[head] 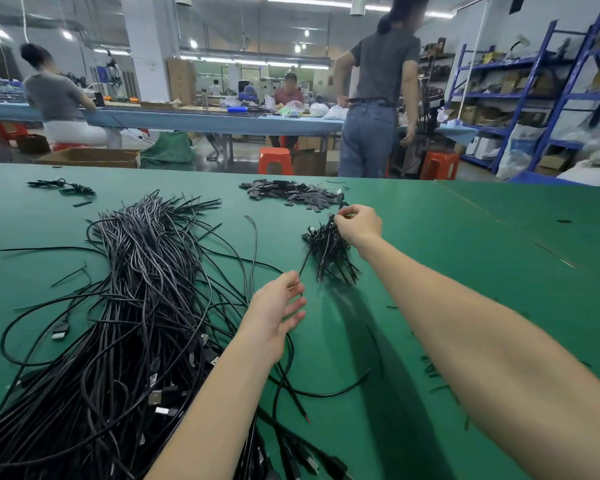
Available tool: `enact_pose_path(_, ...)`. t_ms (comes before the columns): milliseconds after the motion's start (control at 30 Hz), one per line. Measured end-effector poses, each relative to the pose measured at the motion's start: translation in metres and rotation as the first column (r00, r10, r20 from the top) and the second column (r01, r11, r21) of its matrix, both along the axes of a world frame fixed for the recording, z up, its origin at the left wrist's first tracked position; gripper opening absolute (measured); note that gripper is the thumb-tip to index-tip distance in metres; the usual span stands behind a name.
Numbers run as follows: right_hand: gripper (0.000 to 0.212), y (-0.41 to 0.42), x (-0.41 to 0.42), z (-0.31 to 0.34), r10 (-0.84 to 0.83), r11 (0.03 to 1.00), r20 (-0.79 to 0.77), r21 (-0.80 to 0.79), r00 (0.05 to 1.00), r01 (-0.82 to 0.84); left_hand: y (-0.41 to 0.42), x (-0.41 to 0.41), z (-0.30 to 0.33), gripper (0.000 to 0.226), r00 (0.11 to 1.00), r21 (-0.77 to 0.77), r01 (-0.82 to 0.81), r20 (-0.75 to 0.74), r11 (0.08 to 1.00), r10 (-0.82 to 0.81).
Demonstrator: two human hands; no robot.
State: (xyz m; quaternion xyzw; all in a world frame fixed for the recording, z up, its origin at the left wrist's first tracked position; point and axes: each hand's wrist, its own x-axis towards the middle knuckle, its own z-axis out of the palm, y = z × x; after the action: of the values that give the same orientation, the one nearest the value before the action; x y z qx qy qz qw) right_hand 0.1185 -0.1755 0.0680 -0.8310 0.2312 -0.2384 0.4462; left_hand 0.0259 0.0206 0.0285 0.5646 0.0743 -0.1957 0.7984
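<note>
My right hand reaches out over the green table and pinches the top of a small bundle of short black ties, lifted slightly so the ends fan downward. My left hand is closer to me, thumb and forefinger pinching the lower end of one thin black strand that runs up to the bundle; its other fingers are loosely spread. A large heap of long black cables with USB plugs lies on the table to the left of my left hand.
A pile of small flat black pieces lies beyond my right hand. A few loose cables and bits sit at the far left. A standing person and orange stools are past the table's far edge.
</note>
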Motion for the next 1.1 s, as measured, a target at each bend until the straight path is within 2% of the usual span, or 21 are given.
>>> enact_pose_path(67, 0.029, -0.005, 0.013, -0.004, 0.063, 0.990, -0.177, -0.114, 0.982, -0.084, 0.000, 0.000, 0.000, 0.013, 1.000, 0.003, -0.014, -0.006, 1.000, 0.014)
enact_pose_path(133, 0.043, -0.006, 0.017, -0.011, 0.113, 0.971, -0.279, -0.172, 0.953, -0.166, 0.000, 0.000, 0.000, 0.013, 0.999, 0.003, -0.036, -0.013, 0.999, 0.036)
enact_pose_path(300, 0.044, -0.008, 0.009, -0.016, 0.125, 0.979, -0.213, -0.133, 0.969, -0.155, 0.002, -0.003, 0.001, 0.015, 0.994, -0.054, -0.095, -0.050, 0.994, 0.092)
enact_pose_path(400, 0.041, -0.003, -0.013, -0.008, 0.128, 0.970, -0.159, -0.186, 0.979, -0.157, 0.005, -0.004, 0.005, 0.023, 0.993, -0.123, -0.117, -0.049, 0.986, 0.111)
enact_pose_path(500, 0.021, 0.018, -0.057, -0.001, 0.214, 0.957, -0.083, -0.183, 0.973, -0.226, 0.007, -0.006, 0.012, 0.035, 0.996, -0.172, -0.087, -0.024, 0.981, 0.084)
enact_pose_path(567, 0.011, 0.037, -0.094, -0.005, 0.380, 0.910, -0.204, -0.094, 0.902, -0.405, 0.008, -0.006, 0.018, 0.037, 0.998, -0.183, -0.060, 0.001, 0.981, 0.061)
enact_pose_path(633, 0.016, 0.057, -0.130, -0.014, 0.508, 0.818, -0.440, -0.025, 0.741, -0.575, 0.010, -0.006, 0.022, 0.036, 0.998, -0.184, -0.039, 0.036, 0.982, 0.046)
enact_pose_path(700, 0.027, 0.075, -0.154, -0.023, 0.506, 0.742, -0.611, -0.051, 0.609, -0.668, 0.012, -0.006, 0.027, 0.036, 0.997, -0.173, -0.027, 0.066, 0.985, 0.039)
enact_pose_path(733, 0.032, 0.082, -0.161, -0.024, 0.469, 0.731, -0.645, -0.099, 0.603, -0.675, 0.013, -0.006, 0.029, 0.036, 0.997, -0.170, -0.021, 0.072, 0.985, 0.034)
enact_pose_path(833, 0.042, 0.098, -0.171, -0.022, 0.410, 0.734, -0.665, -0.166, 0.625, -0.658, 0.017, -0.004, 0.032, 0.035, 0.997, -0.165, -0.004, 0.079, 0.986, 0.017)
enact_pose_path(933, 0.032, 0.109, -0.173, -0.026, 0.433, 0.714, -0.655, -0.170, 0.619, -0.679, 0.020, -0.001, 0.030, 0.034, 0.996, -0.135, 0.014, 0.087, 0.991, -0.002)
enact_pose_path(1033, 0.018, 0.101, -0.175, -0.019, 0.486, 0.677, -0.656, -0.136, 0.578, -0.723, 0.019, 0.002, 0.025, 0.028, 0.992, 0.009, -0.035, 0.123, 0.999, 0.033)
enact_pose_path(1100, 0.011, 0.085, -0.180, -0.007, 0.607, 0.662, -0.583, -0.006, 0.540, -0.749, 0.018, 0.003, 0.022, 0.015, 0.979, 0.150, -0.128, 0.178, 0.980, 0.101)
